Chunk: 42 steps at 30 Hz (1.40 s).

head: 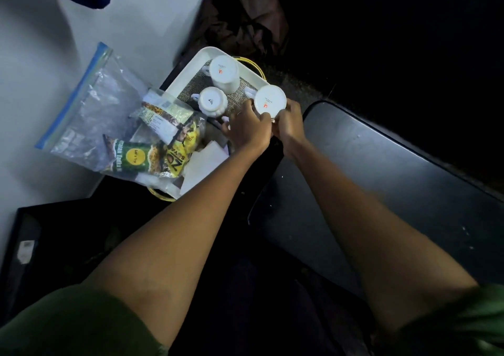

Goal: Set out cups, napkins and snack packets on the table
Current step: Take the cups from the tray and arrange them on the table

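Fingers [246, 110] of the left hand [246, 126] and right hand [289, 122] curl around an upturned white cup [270, 100], gripping it from both sides at the edge of a white tray [188, 69], apparently to lift it toward the dark counter [395, 170] alongside. Two more cups [225, 73] stand base-up on the tray's woven liner, likely stored inverted. Snack packets [161, 137] and white napkins [207, 159] lie heaped at the tray's near end, beside a zip bag [90, 105].

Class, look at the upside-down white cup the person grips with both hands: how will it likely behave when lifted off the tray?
The white cup looks glazed ceramic, so probably rigid, somewhat heavy and breakable. Its smooth surface may be slippery; left hand and right hand both grip it.
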Motion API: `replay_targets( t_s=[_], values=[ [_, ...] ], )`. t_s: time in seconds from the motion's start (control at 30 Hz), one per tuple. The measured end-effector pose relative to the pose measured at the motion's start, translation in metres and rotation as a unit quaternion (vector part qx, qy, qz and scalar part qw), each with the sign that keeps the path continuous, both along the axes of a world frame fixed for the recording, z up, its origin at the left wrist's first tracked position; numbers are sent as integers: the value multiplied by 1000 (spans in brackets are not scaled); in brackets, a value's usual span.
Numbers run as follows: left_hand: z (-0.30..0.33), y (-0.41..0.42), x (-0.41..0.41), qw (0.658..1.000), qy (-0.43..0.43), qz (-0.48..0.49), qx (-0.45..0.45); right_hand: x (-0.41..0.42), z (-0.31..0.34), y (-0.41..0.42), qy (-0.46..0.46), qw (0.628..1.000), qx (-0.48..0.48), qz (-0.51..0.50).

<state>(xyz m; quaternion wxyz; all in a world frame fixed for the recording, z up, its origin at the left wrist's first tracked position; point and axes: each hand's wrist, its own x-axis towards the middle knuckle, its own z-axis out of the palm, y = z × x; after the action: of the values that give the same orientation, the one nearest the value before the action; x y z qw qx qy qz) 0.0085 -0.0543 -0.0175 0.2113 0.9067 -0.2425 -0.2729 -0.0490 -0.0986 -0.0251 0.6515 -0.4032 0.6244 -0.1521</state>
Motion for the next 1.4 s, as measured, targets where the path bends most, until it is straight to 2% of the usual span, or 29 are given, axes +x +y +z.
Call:
replay_targets(
  t_s=[0.2, 0.43, 0.53, 0.67, 0.8, 0.9, 1.0, 1.17, 1.27, 1.4],
  values=[
    [20, 16, -35, 987, 101, 84, -94, -26, 22, 15, -23, 996, -32, -86],
    [36, 28, -91, 964, 169, 94, -185, -77, 30, 26, 9, 989, -39, -140],
    [40, 30, -120, 963, 174, 104, -179, -108, 34, 30, 12, 986, -37, -162],
    [49, 31, -157, 948, 217, 164, -163, -155, 39, 34, -14, 987, -12, -162],
    [57, 26, -180, 922, 321, 176, -125, -205, 45, 38, -46, 988, 5, -144],
    [60, 25, -195, 899, 405, 144, -86, -241, 47, 42, -70, 990, 19, -123],
    [59, 23, -204, 892, 444, 77, -46, -270, 46, 41, -90, 991, 31, -92],
    [59, 23, -211, 905, 425, -17, 0, -302, 38, 40, -121, 992, 32, -17],
    [55, 27, -212, 910, 408, -65, 22, -310, 33, 43, -106, 994, 25, 18],
    [47, 31, -212, 909, 407, -89, -1, -316, 25, 46, -72, 996, -10, 51]
  ],
)
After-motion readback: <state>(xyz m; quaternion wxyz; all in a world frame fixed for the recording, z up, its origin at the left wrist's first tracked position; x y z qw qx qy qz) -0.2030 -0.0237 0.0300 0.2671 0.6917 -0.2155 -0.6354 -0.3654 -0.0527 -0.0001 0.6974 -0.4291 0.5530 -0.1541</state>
